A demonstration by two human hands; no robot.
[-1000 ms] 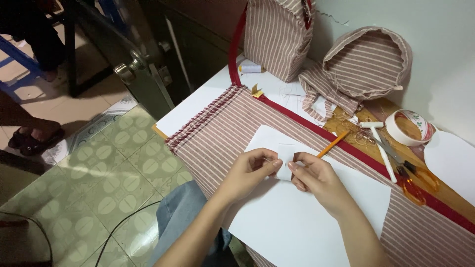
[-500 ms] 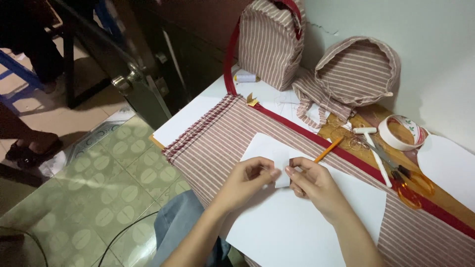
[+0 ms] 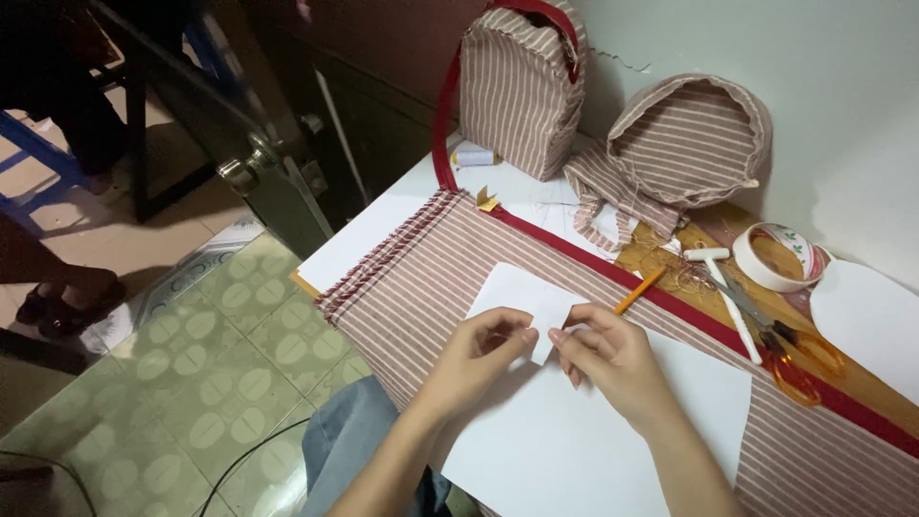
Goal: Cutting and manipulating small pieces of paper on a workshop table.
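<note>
White paper sheet (image 3: 613, 431) on the striped cloth (image 3: 421, 278): left hand (image 3: 479, 354) and right hand (image 3: 608, 354) pinch its folded flap; press evenly, edges aligned

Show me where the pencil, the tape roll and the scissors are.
pencil (image 3: 639, 290), head view, middle of its orange shaft.
tape roll (image 3: 749, 265), head view, left side of the ring.
scissors (image 3: 791, 380), head view, orange handle loop.

Bright even light, soft shadows, sharp focus, dim left edge
</note>
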